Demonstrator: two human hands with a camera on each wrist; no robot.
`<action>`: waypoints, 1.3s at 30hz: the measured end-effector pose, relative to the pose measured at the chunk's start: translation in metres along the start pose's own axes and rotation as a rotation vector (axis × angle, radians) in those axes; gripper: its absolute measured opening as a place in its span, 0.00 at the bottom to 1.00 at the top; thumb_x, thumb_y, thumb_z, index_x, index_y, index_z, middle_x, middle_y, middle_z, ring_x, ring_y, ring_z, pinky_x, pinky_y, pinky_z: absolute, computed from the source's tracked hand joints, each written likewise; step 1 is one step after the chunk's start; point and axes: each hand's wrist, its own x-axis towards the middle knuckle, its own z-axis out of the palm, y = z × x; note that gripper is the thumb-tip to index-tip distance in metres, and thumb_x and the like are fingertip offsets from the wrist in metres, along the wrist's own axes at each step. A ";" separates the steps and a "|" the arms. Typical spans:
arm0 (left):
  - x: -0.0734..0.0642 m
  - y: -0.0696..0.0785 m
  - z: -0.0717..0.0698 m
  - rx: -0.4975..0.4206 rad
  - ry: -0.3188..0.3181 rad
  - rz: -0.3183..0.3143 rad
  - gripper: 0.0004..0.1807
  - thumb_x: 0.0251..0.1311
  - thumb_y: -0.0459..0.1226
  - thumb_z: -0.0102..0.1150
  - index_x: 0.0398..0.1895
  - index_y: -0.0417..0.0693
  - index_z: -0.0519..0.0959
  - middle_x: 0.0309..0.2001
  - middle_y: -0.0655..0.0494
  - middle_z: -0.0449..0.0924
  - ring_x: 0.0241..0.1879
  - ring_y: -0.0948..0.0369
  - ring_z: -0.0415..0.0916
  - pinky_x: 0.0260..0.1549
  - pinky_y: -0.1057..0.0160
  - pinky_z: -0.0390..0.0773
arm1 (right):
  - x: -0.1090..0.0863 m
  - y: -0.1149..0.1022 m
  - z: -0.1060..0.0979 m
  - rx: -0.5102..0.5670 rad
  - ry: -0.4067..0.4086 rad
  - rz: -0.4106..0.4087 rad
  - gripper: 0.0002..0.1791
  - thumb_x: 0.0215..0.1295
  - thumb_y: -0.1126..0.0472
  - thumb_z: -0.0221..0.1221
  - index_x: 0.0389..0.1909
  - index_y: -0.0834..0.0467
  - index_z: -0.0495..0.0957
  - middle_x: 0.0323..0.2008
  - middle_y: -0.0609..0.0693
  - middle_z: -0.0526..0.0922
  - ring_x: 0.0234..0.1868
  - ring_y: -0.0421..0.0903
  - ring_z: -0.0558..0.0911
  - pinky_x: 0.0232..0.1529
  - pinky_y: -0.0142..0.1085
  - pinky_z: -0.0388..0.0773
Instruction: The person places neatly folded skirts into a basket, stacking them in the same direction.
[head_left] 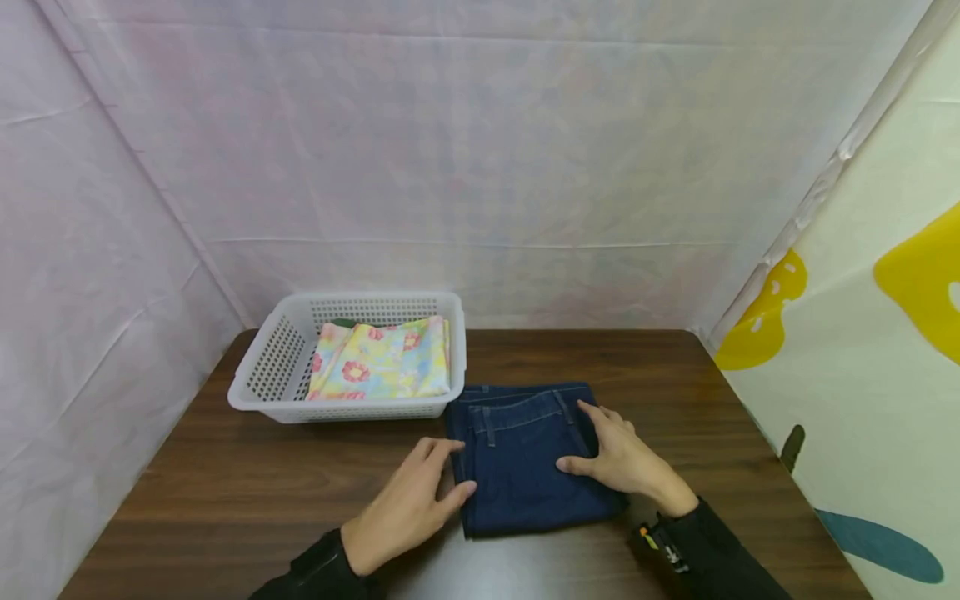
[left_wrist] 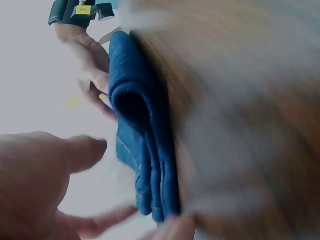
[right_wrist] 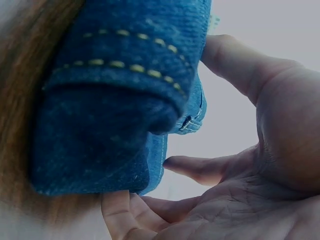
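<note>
A pair of dark blue jeans [head_left: 525,467], folded into a flat, layered bundle, lies on the table with its waistband and belt loops uppermost. My left hand [head_left: 408,500] is at the bundle's left side, fingers spread. The left wrist view shows its thumb [left_wrist: 87,152] apart from the denim and its fingertips by the far edge. Over the right side is my right hand [head_left: 618,454], its thumb on or just above the denim. In the right wrist view its fingers [right_wrist: 117,212] extend loosely along the folded edge, where the layers and yellow stitching show.
A white perforated plastic basket [head_left: 258,406] stands at the back left, touching or nearly touching the jeans' corner. Inside lies a folded floral cloth [head_left: 390,362], with something dark green behind it. White sheeting [head_left: 480,167] rises behind the brown wooden table [head_left: 225,492].
</note>
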 end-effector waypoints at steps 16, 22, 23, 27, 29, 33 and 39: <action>0.026 0.013 0.021 0.142 -0.032 -0.019 0.58 0.77 0.61 0.75 0.95 0.40 0.59 0.79 0.25 0.76 0.68 0.35 0.76 0.62 0.32 0.84 | 0.000 -0.005 0.002 -0.048 -0.012 -0.031 0.72 0.62 0.40 0.87 0.95 0.63 0.55 0.86 0.79 0.65 0.82 0.89 0.67 0.75 0.80 0.76; 0.034 0.011 0.022 0.008 -0.061 0.024 0.59 0.77 0.54 0.78 0.96 0.36 0.54 0.75 0.25 0.75 0.69 0.35 0.75 0.68 0.31 0.80 | 0.007 -0.015 0.000 -0.059 -0.034 -0.010 0.74 0.59 0.43 0.90 0.95 0.63 0.55 0.83 0.82 0.65 0.81 0.81 0.74 0.75 0.73 0.80; 0.035 0.011 0.022 -0.018 -0.071 0.026 0.59 0.78 0.53 0.78 0.96 0.36 0.53 0.75 0.25 0.75 0.69 0.34 0.75 0.69 0.30 0.79 | 0.009 -0.016 0.001 -0.058 -0.040 -0.005 0.74 0.59 0.43 0.90 0.95 0.63 0.54 0.83 0.82 0.65 0.80 0.80 0.75 0.75 0.72 0.81; 0.040 0.013 0.021 -0.069 -0.106 0.019 0.60 0.78 0.49 0.79 0.97 0.40 0.50 0.75 0.27 0.73 0.66 0.37 0.75 0.63 0.34 0.81 | 0.013 -0.019 0.001 -0.064 -0.053 0.017 0.75 0.58 0.45 0.91 0.95 0.63 0.54 0.82 0.82 0.65 0.79 0.77 0.78 0.73 0.68 0.84; 0.043 0.015 0.021 -0.084 -0.116 0.020 0.61 0.77 0.47 0.80 0.98 0.42 0.49 0.74 0.29 0.73 0.63 0.40 0.76 0.59 0.37 0.81 | 0.014 -0.021 0.000 -0.068 -0.052 0.027 0.75 0.57 0.46 0.91 0.95 0.63 0.54 0.82 0.82 0.66 0.79 0.76 0.78 0.73 0.68 0.84; 0.052 0.018 0.020 -0.077 -0.118 0.023 0.62 0.75 0.44 0.82 0.99 0.47 0.49 0.72 0.30 0.73 0.54 0.48 0.79 0.53 0.44 0.83 | 0.017 -0.022 -0.002 -0.042 -0.052 0.033 0.72 0.59 0.48 0.91 0.94 0.65 0.54 0.83 0.80 0.67 0.82 0.77 0.75 0.77 0.70 0.80; 0.055 0.018 0.018 -0.100 -0.179 -0.020 0.58 0.75 0.41 0.81 0.99 0.58 0.52 0.80 0.31 0.72 0.69 0.38 0.84 0.65 0.38 0.88 | 0.018 -0.019 0.000 0.077 -0.074 0.023 0.63 0.65 0.55 0.87 0.91 0.64 0.59 0.81 0.73 0.76 0.80 0.73 0.79 0.77 0.70 0.80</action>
